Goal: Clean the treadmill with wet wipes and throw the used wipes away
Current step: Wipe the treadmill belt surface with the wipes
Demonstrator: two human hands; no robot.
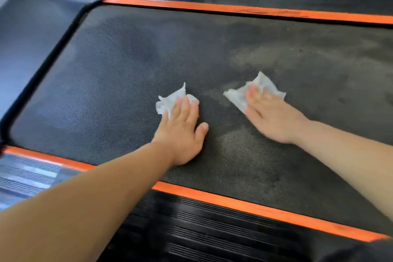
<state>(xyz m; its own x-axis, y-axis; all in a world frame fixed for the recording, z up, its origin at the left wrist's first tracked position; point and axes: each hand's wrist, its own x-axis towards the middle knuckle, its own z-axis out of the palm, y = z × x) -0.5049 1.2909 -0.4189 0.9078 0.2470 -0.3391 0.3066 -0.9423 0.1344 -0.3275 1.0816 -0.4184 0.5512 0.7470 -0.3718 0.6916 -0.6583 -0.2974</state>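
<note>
Black, dust-smeared treadmill belt (131,66)

The light is soft and rather bright, and shadows are faint. Pale glare lies on the black cover (36,13) and on the ribbed side rail (27,178). Motion blur smears everything, mostly the rail and the right hand (274,121).
</note>
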